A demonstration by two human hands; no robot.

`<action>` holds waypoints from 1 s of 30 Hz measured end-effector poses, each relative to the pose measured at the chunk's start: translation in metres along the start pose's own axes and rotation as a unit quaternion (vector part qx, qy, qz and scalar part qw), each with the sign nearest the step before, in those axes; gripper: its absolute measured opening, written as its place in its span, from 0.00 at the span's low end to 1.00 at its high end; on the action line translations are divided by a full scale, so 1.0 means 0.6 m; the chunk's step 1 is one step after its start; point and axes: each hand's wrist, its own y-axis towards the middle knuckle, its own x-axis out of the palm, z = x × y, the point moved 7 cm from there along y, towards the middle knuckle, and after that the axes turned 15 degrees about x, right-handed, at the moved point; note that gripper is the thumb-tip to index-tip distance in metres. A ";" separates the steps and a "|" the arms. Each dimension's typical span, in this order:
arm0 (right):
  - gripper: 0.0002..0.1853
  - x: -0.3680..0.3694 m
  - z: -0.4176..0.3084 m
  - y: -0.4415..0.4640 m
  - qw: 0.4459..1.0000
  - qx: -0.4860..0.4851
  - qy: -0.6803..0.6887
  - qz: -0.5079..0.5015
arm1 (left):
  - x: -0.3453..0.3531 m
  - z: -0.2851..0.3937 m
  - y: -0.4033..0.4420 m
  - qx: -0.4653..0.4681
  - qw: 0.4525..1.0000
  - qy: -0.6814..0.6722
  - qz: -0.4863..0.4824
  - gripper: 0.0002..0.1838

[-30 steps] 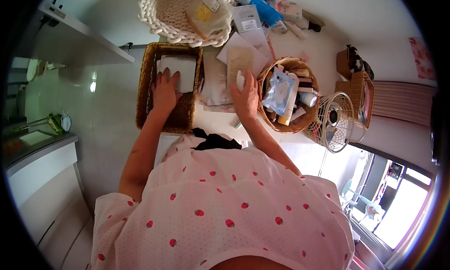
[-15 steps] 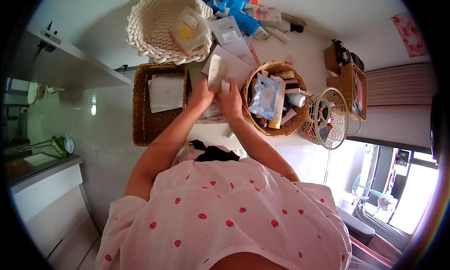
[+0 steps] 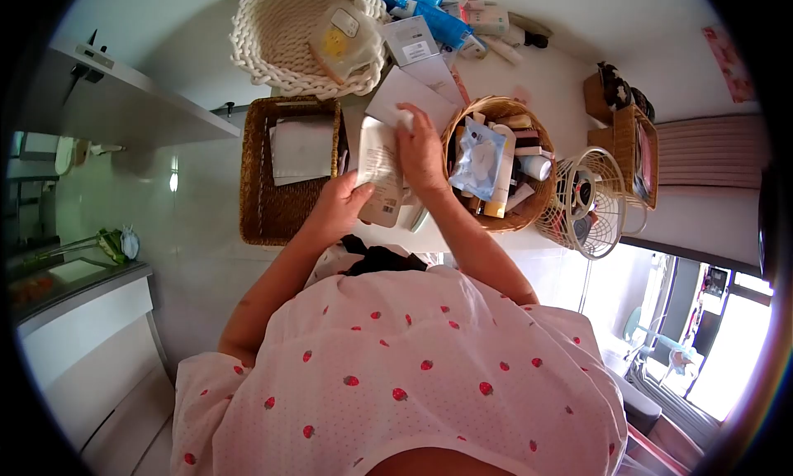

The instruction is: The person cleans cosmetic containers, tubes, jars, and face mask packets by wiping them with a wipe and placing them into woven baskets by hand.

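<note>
A white packet with rows of small printed text is held upright between my hands, above the table between two baskets. My left hand grips its lower left edge, thumb on the printed face. My right hand is closed at its upper right edge, with the fingertips bent over a whitish part there. To the left, a brown woven basket holds flat white packages. On the right, a round wicker basket is packed with tubes, bottles and a light blue pouch.
A chunky white knitted basket with a clear bag stands at the back left. Grey-white boxes and blue packs lie behind my hands. A wire basket stands right of the wicker one. A grey shelf edge juts in at left.
The packet has turned to show more of its printed face and come nearer to me. My left hand has moved down and left; my right hand has risen toward the packet's top.
</note>
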 end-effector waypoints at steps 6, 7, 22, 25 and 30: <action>0.15 0.038 0.047 -0.077 0.911 0.284 0.173 -0.245 | -0.028 0.000 -0.026 -0.057 0.987 -0.126 0.077 0.15; 0.15 0.048 0.047 -0.095 0.912 0.282 0.127 -0.270 | -0.026 0.000 -0.032 -0.067 0.988 -0.114 0.074 0.15; 0.15 0.036 -0.071 -0.140 0.988 -0.003 -0.038 -0.146 | -0.005 -0.008 -0.021 -0.007 0.910 -0.394 0.128 0.27; 0.20 0.053 -0.082 -0.160 0.979 -0.088 -0.029 -0.181 | -0.007 0.032 -0.028 0.148 0.956 -0.255 0.009 0.27; 0.26 0.053 -0.140 -0.174 0.959 -0.252 -0.045 -0.122 | 0.008 -0.006 -0.048 0.066 0.936 -0.342 0.053 0.32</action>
